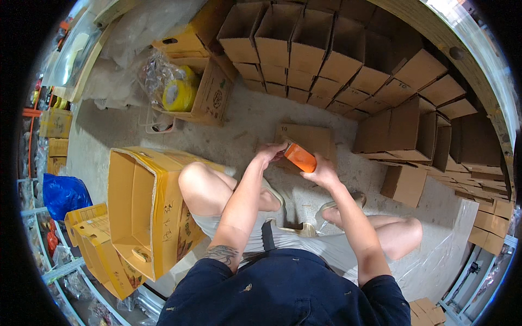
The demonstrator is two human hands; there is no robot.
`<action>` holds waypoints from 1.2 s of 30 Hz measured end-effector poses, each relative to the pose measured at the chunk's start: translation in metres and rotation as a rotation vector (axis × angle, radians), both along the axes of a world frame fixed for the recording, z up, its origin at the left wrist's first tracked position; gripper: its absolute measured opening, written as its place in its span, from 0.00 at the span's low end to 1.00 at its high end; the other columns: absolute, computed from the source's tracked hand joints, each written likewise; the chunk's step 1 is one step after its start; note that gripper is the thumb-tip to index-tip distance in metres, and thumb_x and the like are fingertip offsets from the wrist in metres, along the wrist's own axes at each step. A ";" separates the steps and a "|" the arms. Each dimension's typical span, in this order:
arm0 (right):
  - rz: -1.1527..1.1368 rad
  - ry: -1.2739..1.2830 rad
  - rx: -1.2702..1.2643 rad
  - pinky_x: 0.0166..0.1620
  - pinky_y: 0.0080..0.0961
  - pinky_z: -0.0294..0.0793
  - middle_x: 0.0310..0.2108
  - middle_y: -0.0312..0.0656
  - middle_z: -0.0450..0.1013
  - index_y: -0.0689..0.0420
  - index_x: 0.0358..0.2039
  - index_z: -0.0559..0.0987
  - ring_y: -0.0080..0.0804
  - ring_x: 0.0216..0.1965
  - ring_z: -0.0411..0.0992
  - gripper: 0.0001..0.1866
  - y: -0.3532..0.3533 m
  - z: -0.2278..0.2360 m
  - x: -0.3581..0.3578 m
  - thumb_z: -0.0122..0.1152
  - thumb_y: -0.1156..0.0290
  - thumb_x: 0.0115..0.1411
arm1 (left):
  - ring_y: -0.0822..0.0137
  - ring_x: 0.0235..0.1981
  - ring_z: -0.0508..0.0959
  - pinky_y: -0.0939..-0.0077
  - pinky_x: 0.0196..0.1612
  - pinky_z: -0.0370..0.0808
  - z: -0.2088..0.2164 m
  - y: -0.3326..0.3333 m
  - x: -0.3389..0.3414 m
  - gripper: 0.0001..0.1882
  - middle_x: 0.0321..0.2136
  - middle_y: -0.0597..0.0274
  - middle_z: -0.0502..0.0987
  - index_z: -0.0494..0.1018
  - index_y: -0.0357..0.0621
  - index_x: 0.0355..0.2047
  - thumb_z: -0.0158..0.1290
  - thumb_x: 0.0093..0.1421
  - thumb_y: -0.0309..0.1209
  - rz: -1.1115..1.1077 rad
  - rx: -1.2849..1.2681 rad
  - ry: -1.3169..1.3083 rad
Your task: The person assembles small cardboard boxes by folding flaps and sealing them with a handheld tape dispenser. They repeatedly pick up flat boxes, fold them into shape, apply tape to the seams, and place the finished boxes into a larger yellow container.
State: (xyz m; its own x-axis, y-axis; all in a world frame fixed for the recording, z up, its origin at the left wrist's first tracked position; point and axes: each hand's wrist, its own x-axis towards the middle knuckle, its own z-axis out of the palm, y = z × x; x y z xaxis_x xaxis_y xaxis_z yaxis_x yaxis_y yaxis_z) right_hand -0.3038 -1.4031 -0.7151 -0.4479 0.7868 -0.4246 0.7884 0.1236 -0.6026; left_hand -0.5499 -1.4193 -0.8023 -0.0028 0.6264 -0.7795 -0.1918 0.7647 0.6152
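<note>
Between my two hands is an orange block-shaped thing (300,157), perhaps a small box or a tape tool; its kind cannot be made out. My right hand (323,173) is closed around its lower right end. At the upper left end, my left hand (273,152) has its fingers bent together against a small darker part. Right below the orange thing, a closed brown cardboard box (312,134) lies flat on the floor between my feet.
Open brown cartons (312,27) are stacked in rows at the far side and right. To my left stands a large open yellow carton (130,201). Farther off, a carton (209,98) holds a yellow tape roll (179,96). A blue bag (65,196) sits by the left shelves.
</note>
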 end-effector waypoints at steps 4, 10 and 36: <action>0.034 -0.057 -0.028 0.51 0.45 0.75 0.46 0.56 0.76 0.58 0.50 0.72 0.55 0.48 0.76 0.37 0.008 0.015 -0.008 0.71 0.50 0.43 | 0.74 0.25 0.76 0.78 0.29 0.72 -0.022 0.005 -0.016 0.15 0.27 0.66 0.81 0.82 0.43 0.33 0.65 0.59 0.43 0.082 0.070 0.138; 0.063 -0.160 0.038 0.51 0.45 0.76 0.46 0.55 0.77 0.57 0.51 0.71 0.53 0.49 0.76 0.36 0.005 0.018 -0.014 0.70 0.52 0.44 | 0.73 0.21 0.72 0.73 0.25 0.70 -0.045 0.010 -0.020 0.12 0.24 0.66 0.79 0.80 0.42 0.30 0.62 0.60 0.39 0.211 0.048 0.360; 0.233 -0.265 0.061 0.53 0.42 0.76 0.48 0.48 0.78 0.37 0.61 0.72 0.49 0.49 0.76 0.38 0.014 0.014 -0.044 0.69 0.43 0.50 | 0.48 0.53 0.77 0.59 0.56 0.71 -0.063 -0.007 -0.003 0.28 0.50 0.45 0.78 0.70 0.46 0.60 0.51 0.65 0.49 0.113 0.336 0.695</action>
